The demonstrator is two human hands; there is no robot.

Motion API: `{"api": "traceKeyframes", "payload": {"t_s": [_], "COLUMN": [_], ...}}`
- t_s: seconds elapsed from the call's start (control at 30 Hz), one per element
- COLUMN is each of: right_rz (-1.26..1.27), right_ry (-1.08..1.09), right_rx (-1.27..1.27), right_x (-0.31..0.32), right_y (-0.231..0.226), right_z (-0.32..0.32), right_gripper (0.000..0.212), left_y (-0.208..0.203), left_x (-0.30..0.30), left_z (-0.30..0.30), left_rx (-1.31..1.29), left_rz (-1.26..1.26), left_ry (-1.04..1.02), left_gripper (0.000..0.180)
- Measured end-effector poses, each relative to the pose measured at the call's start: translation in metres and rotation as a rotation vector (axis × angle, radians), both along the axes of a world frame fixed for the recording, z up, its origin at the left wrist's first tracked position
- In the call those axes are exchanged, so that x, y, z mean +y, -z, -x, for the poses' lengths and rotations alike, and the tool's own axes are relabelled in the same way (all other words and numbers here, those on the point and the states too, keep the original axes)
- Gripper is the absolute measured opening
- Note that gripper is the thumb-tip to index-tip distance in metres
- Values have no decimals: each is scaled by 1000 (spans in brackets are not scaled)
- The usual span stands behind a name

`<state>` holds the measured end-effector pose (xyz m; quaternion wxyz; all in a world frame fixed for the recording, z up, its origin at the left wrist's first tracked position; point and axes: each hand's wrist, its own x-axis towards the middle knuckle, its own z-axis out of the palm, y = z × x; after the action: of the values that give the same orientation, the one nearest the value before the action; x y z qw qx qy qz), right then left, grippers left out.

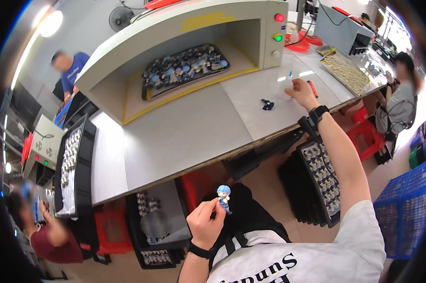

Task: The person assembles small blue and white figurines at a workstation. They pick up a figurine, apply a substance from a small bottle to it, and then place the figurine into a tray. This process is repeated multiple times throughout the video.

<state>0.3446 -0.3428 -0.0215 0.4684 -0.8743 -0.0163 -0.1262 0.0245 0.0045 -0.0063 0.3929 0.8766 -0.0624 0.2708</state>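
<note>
My left hand (206, 223) is closed in a pinch on a small figurine (224, 194) with light blue hair and a blue and white outfit, held upright above my lap. Out over the table, my right hand (302, 94) has its fingers closed at a small see-through bottle with a thin blue tip (290, 73); the bottle's body is pale and hard to make out. To the left of that hand lies a small dark blue piece (267, 104). A red pen-like stick (312, 89) lies just right of the fingers.
A white open-fronted box (100, 70) with lit buttons holds a black tray (149, 95) of blue-haired parts. Trays of small parts (347, 75) stand at right, at left and under the table. Co-workers sit or stand at both sides. Blue crates (401, 212) are at lower right.
</note>
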Motion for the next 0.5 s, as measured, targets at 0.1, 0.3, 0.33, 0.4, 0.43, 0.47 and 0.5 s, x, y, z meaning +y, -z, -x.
{"api": "traceKeyframes", "payload": {"t_s": [0.1,0.3,0.33,0.4,0.43,0.47,0.5], "right_rz": [-33,-116,-134,-164,-262,-138,-87], "right_ry": [41,145,49,-127,-272,-484,-623], "right_rx": [-82,-418,-361,-229,-135,-202,-216], "right_x": [4,52,73,109,127,139,147], "right_y": [-5,-35,-39,-48,-51,-58,-62], "right_z": [12,78,102,161,192,215,232], "right_gripper": [56,36,29,15,12,12,15], "left_y": [-1,-6,-5,-3,-5,-6,-7], "left_x": [-4,-6,-3,-4,-4,-5,-6], "left_z": [-3,-5,-4,-5,-3,-2,-3], "left_rx": [-28,-58,-60,-99,-110,-123,-121], "left_rz": [39,44,39,6,3,-3,-4], "left_ry": [12,-7,-25,-19,-17,-9,0], "left_gripper": [8,7,7,9,9,10,10]}}
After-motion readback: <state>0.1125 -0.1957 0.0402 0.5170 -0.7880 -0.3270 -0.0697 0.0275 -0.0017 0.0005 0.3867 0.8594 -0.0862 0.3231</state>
